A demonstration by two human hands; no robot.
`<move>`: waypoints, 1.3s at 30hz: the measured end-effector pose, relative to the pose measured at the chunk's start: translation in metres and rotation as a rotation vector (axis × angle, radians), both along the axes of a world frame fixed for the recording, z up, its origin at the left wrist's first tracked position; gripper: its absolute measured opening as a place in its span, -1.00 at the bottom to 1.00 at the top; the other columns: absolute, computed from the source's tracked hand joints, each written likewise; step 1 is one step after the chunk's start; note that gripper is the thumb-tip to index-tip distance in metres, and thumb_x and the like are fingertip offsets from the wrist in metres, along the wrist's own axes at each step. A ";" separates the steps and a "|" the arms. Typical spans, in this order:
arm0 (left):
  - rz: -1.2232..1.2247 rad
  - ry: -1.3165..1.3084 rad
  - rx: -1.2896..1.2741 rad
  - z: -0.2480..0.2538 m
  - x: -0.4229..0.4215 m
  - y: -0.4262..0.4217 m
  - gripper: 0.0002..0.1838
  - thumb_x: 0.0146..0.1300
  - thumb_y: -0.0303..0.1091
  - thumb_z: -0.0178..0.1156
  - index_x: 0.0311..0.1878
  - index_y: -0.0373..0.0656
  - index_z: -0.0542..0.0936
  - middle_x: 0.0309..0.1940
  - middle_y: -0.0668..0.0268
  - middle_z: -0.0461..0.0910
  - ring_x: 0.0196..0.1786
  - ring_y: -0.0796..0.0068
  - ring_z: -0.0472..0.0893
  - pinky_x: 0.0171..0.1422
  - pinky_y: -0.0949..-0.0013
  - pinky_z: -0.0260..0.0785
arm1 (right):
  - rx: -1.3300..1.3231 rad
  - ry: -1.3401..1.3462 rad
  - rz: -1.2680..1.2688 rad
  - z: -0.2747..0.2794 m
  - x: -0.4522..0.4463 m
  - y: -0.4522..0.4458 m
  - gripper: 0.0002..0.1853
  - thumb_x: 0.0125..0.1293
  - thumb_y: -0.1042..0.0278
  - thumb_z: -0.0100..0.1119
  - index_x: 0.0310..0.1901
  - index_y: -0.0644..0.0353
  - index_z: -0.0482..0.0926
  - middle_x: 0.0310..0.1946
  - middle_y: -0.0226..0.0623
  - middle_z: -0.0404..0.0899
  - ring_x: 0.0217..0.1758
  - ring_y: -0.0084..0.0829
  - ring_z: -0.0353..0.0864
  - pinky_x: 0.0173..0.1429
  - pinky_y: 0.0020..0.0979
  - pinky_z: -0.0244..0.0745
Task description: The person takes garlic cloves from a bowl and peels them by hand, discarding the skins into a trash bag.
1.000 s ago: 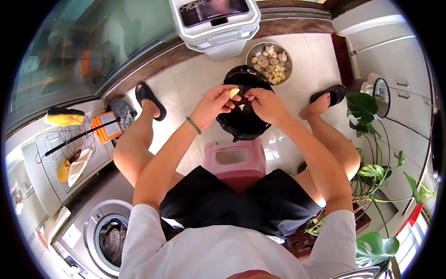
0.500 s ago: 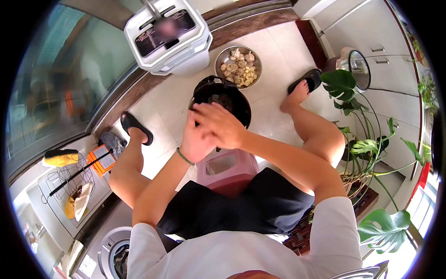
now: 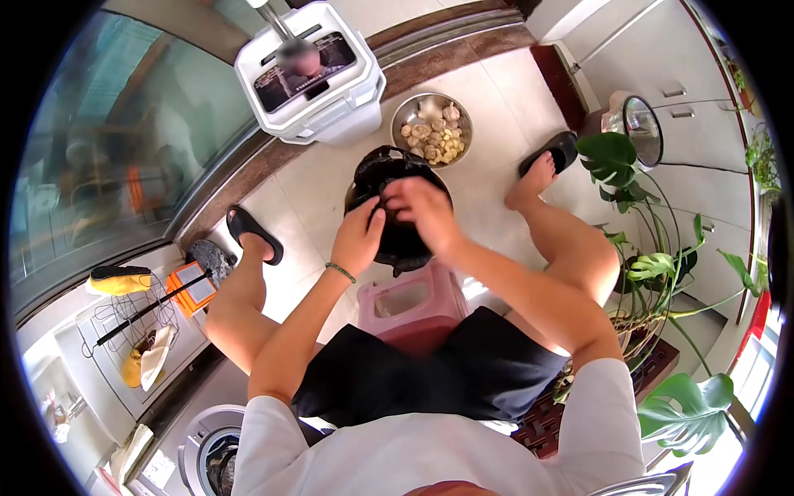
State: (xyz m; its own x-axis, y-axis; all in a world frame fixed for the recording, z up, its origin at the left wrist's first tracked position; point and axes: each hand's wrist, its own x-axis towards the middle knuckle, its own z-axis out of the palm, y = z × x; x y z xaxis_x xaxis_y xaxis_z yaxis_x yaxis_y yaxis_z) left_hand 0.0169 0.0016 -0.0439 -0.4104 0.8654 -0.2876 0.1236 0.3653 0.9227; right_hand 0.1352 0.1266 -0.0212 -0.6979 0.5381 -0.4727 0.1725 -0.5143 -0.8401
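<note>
A bin lined with a black plastic bag (image 3: 399,244) stands on the floor between my legs. Over its left side is my left hand (image 3: 357,240), its fingers curled in with the thumb alongside. Whatever those fingers hold is too small to make out. My right hand (image 3: 428,217) hovers over the bin a little to the right of the left one, its bent fingers smeared by motion. Just beyond the bin, a metal bowl (image 3: 466,142) contains whole garlic bulbs (image 3: 420,132) and pale loose cloves (image 3: 447,154). Neither hand touches the bowl.
A pink plastic stool (image 3: 389,285) stands between my thighs and the bin. Behind the bin is a white-and-grey box (image 3: 347,124) with a pole on top. Potted monstera leaves (image 3: 608,157) spread at right; a wire rack (image 3: 136,310) and a washing machine (image 3: 215,455) are at left.
My hands were pressed together over the bin; they are now apart, the left lower at the bin's left side, the right farther right. The whole view has shifted slightly.
</note>
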 end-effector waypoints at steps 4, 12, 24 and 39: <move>-0.205 0.373 -0.134 -0.012 0.006 -0.010 -0.59 0.40 -0.10 0.04 0.01 -0.28 0.57 -0.05 0.07 0.62 0.11 0.01 0.53 0.24 0.09 0.34 | 0.697 -0.436 -0.028 -0.068 -0.001 0.103 -0.76 0.31 0.24 0.11 -0.18 0.22 0.65 -0.23 -0.06 0.68 -0.14 -0.20 0.68 -0.04 -0.23 0.54; -0.452 0.561 -0.066 -0.004 0.004 0.003 -0.61 0.31 -0.26 0.18 0.12 -0.29 0.50 0.09 -0.02 0.54 0.21 -0.04 0.46 0.34 0.05 0.30 | 0.914 -0.913 0.346 -0.235 -0.005 0.198 -0.66 0.25 0.21 0.10 0.02 0.13 0.58 0.01 -0.05 0.59 0.02 -0.04 0.61 0.09 -0.09 0.50; -0.558 0.363 -0.192 -0.018 -0.006 0.035 -0.64 0.28 -0.35 0.19 0.11 -0.27 0.53 0.07 0.05 0.57 0.18 0.01 0.50 0.29 0.11 0.35 | 0.515 -0.235 -0.134 -0.327 -0.105 0.210 -0.65 0.12 0.53 0.08 -0.01 0.28 0.56 -0.19 -0.07 0.67 -0.07 -0.13 0.66 -0.01 -0.23 0.53; -0.503 0.321 -0.148 -0.008 -0.016 0.036 -0.67 0.27 -0.37 0.19 0.08 -0.26 0.54 0.01 0.08 0.60 0.09 0.03 0.54 0.22 0.12 0.39 | 0.894 -0.901 0.670 -0.316 -0.141 0.212 -0.73 0.26 0.27 0.20 -0.04 0.12 0.65 0.00 -0.16 0.65 0.11 -0.15 0.62 0.11 -0.19 0.58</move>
State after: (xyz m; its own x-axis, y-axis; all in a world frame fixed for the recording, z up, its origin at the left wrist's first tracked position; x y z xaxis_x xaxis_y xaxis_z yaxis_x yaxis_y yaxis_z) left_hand 0.0009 0.0373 -0.0521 -0.0482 0.9358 -0.3493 0.5774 0.3115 0.7547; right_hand -0.0057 0.3384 -0.3368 -0.5840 0.5810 -0.5669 0.8045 0.5076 -0.3085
